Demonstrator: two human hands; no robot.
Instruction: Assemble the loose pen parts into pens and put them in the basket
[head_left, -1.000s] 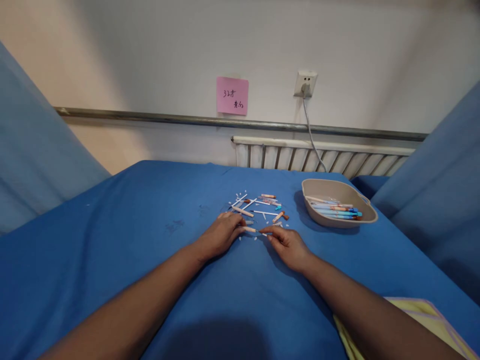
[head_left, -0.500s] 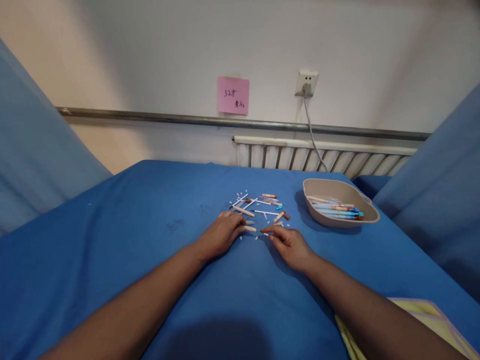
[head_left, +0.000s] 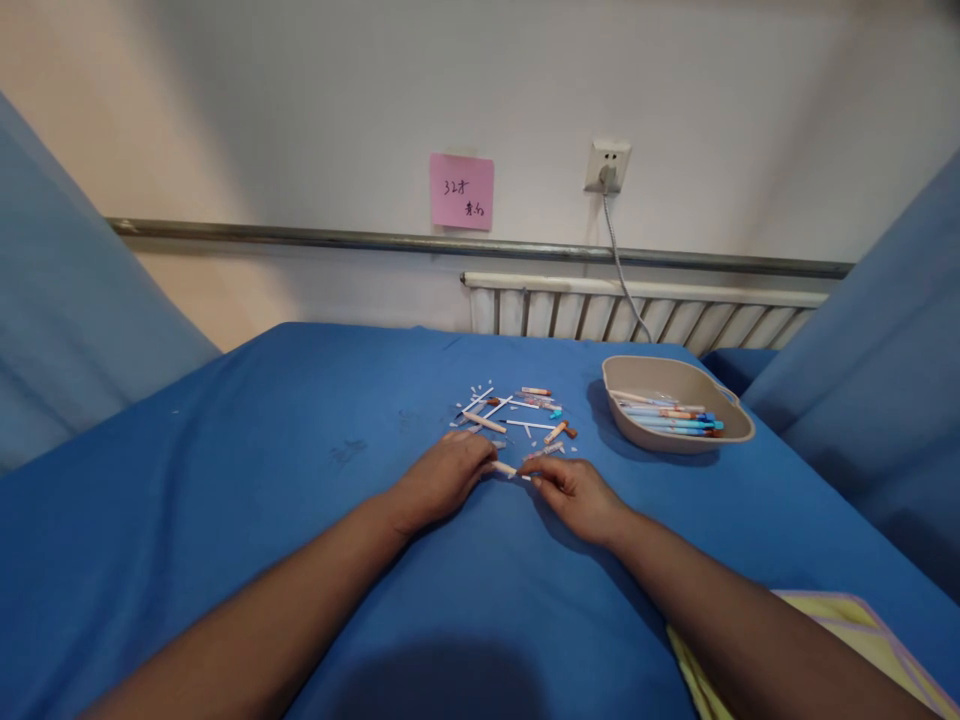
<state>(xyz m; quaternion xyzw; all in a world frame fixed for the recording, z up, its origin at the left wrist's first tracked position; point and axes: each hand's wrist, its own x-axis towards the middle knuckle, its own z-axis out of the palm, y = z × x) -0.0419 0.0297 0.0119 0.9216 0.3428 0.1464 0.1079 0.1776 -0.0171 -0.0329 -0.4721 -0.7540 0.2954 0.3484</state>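
My left hand [head_left: 442, 472] and my right hand [head_left: 571, 492] meet near the middle of the blue-covered table [head_left: 300, 480]. Between their pinched fingertips is a small pale pen part [head_left: 505, 468], a barrel held by the left with a thin white piece at the right fingertips. Just beyond them lies a scatter of pen parts [head_left: 517, 412]: white refills, orange and blue barrels, small white bits.
A beige oval tray [head_left: 675, 372] with several blue and orange pens stands at the right. Behind are a radiator [head_left: 637, 310], a wall socket with a cable [head_left: 607, 165] and a pink note [head_left: 461, 191]. Blue cloth hangs at both sides; a yellow cloth [head_left: 847, 625] lies bottom right.
Both hands have drawn slightly toward me with the pen part, and the fingertips have come closer together.
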